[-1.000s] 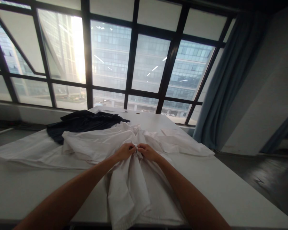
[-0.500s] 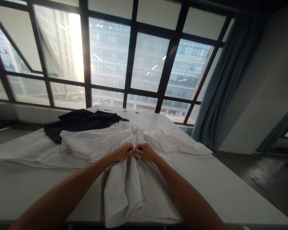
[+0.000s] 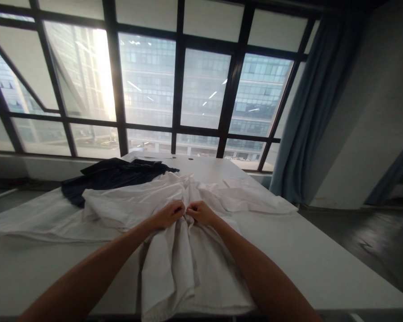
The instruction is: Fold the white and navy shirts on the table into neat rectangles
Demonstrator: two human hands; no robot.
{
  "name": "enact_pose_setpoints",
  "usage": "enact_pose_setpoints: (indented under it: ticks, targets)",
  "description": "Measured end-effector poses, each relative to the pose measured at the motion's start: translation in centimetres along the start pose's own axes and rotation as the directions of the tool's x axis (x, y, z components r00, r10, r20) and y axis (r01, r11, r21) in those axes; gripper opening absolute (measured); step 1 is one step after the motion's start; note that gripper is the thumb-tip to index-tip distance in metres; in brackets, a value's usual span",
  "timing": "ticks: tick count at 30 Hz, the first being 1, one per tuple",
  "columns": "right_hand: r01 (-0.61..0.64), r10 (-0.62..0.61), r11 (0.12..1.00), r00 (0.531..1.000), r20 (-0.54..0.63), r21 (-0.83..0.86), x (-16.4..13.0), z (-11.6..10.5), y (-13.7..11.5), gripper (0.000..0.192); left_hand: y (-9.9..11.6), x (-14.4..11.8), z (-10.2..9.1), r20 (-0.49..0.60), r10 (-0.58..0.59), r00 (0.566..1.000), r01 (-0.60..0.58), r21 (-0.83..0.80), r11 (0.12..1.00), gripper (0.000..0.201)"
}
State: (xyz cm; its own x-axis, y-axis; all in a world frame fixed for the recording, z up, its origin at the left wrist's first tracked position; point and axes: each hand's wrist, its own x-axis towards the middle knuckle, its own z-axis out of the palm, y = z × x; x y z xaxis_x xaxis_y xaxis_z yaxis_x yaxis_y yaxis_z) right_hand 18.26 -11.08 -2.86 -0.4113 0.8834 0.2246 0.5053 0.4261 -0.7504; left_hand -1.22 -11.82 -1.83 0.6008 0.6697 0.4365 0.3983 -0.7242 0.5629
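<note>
Since the frame a second earlier, your hands had drifted slightly up and away from you along the cloth, keeping the same pinch, and the hem hanging over the near edge had shifted a little to the left. Your left hand [image 3: 169, 213] and your right hand [image 3: 199, 212] sat knuckle to knuckle, fingers curled tight on a gathered ridge of the crumpled white cotton shirt [image 3: 184, 255] at its middle. That shirt lay across the middle of the long white table [image 3: 315, 264], its lower part draped over the near edge below your forearms. Its far part spread left and right, one sleeve reaching toward the right edge but stopping short of it. Behind it on the left, a rumpled dark navy garment [image 3: 110, 175] touched the shirt's far fold. You had bare tabletop to the right of the shirt and beyond it toward the black-framed window wall [image 3: 177, 89]. A blue-grey curtain [image 3: 309, 112] hung past the table's far right corner.
</note>
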Motion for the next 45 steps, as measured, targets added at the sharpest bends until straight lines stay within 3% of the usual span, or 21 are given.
enact_pose_setpoints:
  ticks: [4, 11, 19, 23, 26, 28, 30, 33, 36, 38, 39, 42, 45]
  targets:
    - [-0.024, 0.024, 1.0, 1.0, 0.006, 0.008, -0.5, -0.1, -1.1, 0.019, 0.1, 0.1, 0.0, -0.018, 0.002, 1.0, -0.002, 0.006, 1.0, 0.015]
    - [0.058, -0.066, 0.993, 0.995, -0.075, -0.1, -1.0, -0.6, -2.5, 0.016, -0.8, 0.0, 0.3, -0.033, -0.035, 0.999, 0.037, 0.063, 0.997, 0.011]
    - [0.069, -0.079, 0.975, 0.996, -0.037, -0.211, -0.7, -0.6, -2.1, 0.024, -0.6, -0.2, 0.5, -0.043, 0.031, 0.999, -0.026, 0.108, 0.994, 0.01]
    - [-0.005, -0.009, 0.965, 0.999, -0.051, -0.264, -0.4, -0.5, -1.3, 0.021, 0.1, -0.1, 0.2, -0.122, 0.034, 0.992, -0.027, 0.058, 0.998, 0.012]
    - [-0.09, 0.07, 0.934, 0.995, -0.07, -0.346, -0.4, -1.4, -0.8, 0.02, -0.1, 0.0, -1.2, -0.241, -0.012, 0.97, 0.021, 0.034, 0.999, 0.013]
    - [-0.14, 0.078, 0.908, 0.983, -0.168, -0.394, -0.4, -2.7, -0.6, 0.018, -0.8, -0.1, -2.9, -0.311, -0.053, 0.949, 0.073, 0.054, 0.996, 0.013]
    - [-0.185, 0.081, 0.897, 0.962, -0.261, -0.402, -0.6, -4.5, -0.2, 0.019, -1.9, -0.4, -4.9, -0.316, -0.089, 0.945, 0.118, 0.072, 0.99, 0.014]
    - [-0.221, 0.122, 0.913, 0.95, -0.288, -0.344, -1.2, -7.7, 1.0, 0.022, -3.7, -0.8, -7.6, -0.273, -0.141, 0.951, 0.181, 0.126, 0.975, 0.022]
    - [-0.34, 0.139, 0.869, 0.864, -0.483, -0.36, -2.0, -10.7, 3.2, 0.024, -5.4, -1.6, -9.1, -0.407, -0.21, 0.889, 0.361, 0.342, 0.867, 0.034]
    - [-0.449, 0.108, 0.781, 0.781, -0.616, -0.433, -2.6, -12.2, 5.2, 0.033, -6.5, -2.2, -9.4, -0.491, -0.257, 0.832, 0.506, 0.484, 0.714, 0.042]
    - [-0.493, 0.107, 0.731, 0.765, -0.635, -0.471, -2.9, -12.6, 6.2, 0.039, -7.0, -2.5, -9.4, -0.502, -0.292, 0.814, 0.557, 0.53, 0.64, 0.046]
    - [-0.579, 0.239, 0.627, 0.779, -0.579, -0.521, -3.3, -13.0, 8.9, 0.072, -8.2, -3.1, -9.0, -0.452, -0.433, 0.78, 0.626, 0.594, 0.505, 0.054]
    - [-0.609, 0.371, 0.615, 0.784, -0.497, -0.501, -3.0, -12.5, 10.3, 0.095, -8.8, -2.9, -8.7, -0.37, -0.555, 0.745, 0.643, 0.619, 0.451, 0.062]
